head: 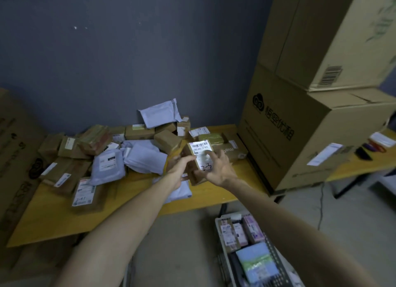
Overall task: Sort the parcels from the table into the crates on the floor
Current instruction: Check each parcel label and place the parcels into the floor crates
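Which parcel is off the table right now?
The small brown box with the white barcode label, held between left hand and right hand; the others lie on the table.

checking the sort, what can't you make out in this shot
Head view only:
- Print on the label of the held parcel: blurred, partly covered by the right hand.
- Its near side: hidden behind the left hand.
- The crate: cut off by the bottom edge.
- Rear parcels on the table: hidden by those in front.

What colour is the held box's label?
The label on the cardboard box is white with a black barcode; head view.
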